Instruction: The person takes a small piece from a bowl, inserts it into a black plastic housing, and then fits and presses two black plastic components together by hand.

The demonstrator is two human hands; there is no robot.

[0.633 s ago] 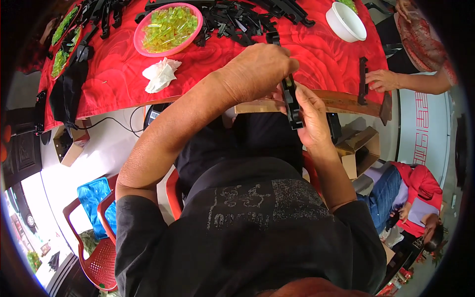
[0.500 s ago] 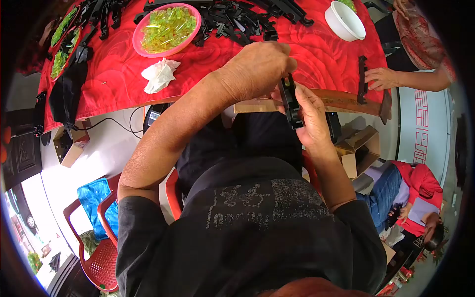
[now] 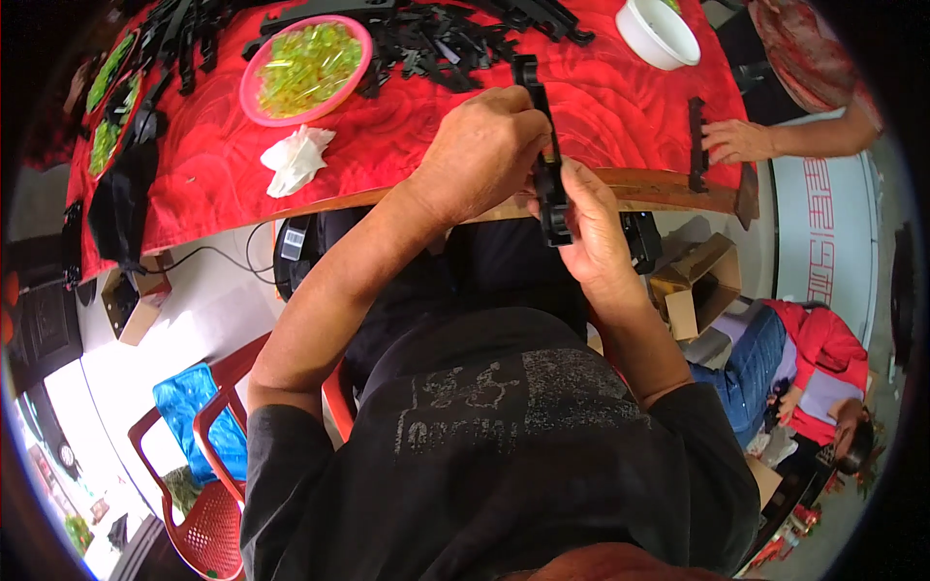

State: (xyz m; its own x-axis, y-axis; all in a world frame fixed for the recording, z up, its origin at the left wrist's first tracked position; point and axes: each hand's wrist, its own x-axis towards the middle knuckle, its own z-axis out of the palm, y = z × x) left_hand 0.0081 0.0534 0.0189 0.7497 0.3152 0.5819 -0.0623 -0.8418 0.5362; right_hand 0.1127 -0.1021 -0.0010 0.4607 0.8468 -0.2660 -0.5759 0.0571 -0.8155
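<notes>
A long, narrow black plastic part (image 3: 553, 198) stands nearly upright above the table's front edge, its upper end reaching over the red cloth. My right hand (image 3: 593, 228) is closed round its lower half, thumb along the side. My left hand (image 3: 487, 145) is closed, with bent fingertips pressed together against the part's left side at mid-length. Whatever those fingertips pinch is hidden behind the knuckles. A small yellowish spot shows on the part by the left fingers.
On the red tablecloth (image 3: 407, 136) are a pink bowl (image 3: 254, 108) of yellow-green tubes, a crumpled tissue (image 3: 295, 160), a black parts pile (image 3: 446, 44) and a white bowl (image 3: 661, 37). At right, another person's hand (image 3: 738, 141) touches a black strip (image 3: 697, 145). A red chair (image 3: 208, 518) stands left.
The black part has turned more upright and its upper end now shows past my left hand. My left hand has shifted slightly left and down along it. The whole view has tilted a little.
</notes>
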